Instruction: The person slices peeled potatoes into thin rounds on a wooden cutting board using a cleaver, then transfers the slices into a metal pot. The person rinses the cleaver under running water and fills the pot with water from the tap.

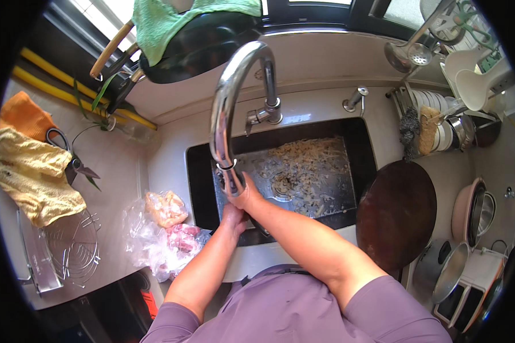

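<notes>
My right hand [247, 195] and my left hand [234, 216] are close together under the spout of the chrome faucet [223, 111], over the left part of the dark sink [366, 133]. The spout hides part of my right hand, and the fingers of both are mostly hidden, so whether they hold something does not show. Wet pale food scraps [309, 158] cover much of the sink's bottom, around and on the drain [282, 185]. Left of the sink, clear plastic bags hold pale raw meat [166, 209] and redder raw meat [183, 237].
A round dark wooden board [396, 214] leans at the sink's right edge. Further right stand a dish rack with plates [429, 100] and several pots [429, 261]. On the left counter lie a yellow cloth [38, 176], scissors [58, 138] and a round wire rack [73, 248].
</notes>
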The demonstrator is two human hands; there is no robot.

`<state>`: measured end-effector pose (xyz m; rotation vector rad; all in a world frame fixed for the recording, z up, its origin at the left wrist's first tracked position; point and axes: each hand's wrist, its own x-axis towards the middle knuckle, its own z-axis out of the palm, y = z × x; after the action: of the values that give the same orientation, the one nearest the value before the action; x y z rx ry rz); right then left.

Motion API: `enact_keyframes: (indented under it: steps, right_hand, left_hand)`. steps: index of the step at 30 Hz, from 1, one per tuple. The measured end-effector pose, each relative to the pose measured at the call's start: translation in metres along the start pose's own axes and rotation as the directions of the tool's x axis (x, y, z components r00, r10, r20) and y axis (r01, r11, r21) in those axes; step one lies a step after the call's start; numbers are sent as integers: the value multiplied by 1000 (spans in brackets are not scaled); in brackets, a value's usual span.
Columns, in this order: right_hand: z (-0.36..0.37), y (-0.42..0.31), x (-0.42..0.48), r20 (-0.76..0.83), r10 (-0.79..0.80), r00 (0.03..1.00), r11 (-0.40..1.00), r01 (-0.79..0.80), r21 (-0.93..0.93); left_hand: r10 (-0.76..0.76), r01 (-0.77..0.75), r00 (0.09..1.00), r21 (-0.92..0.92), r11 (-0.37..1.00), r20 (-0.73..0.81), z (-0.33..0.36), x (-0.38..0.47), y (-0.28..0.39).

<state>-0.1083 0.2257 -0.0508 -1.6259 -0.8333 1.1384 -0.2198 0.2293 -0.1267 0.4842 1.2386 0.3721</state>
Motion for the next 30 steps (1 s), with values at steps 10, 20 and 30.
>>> enact_keyframes:
  steps: [10,20,30]
  right_hand:
    - [-42,29,-73,27,-30,999,653,40,-757]
    - [-51,50,-91,2,229,973,846,-198,-495]
    - [-97,40,-139,94,280,955,790,-174,-587]
  left_hand:
    - [53,-63,998,-366,928,-39,12,73,-22]
    - [378,-385,896,17,923,-233,41,60,-24]
    - [473,-468,774,124,875,-421,26,90,-17]
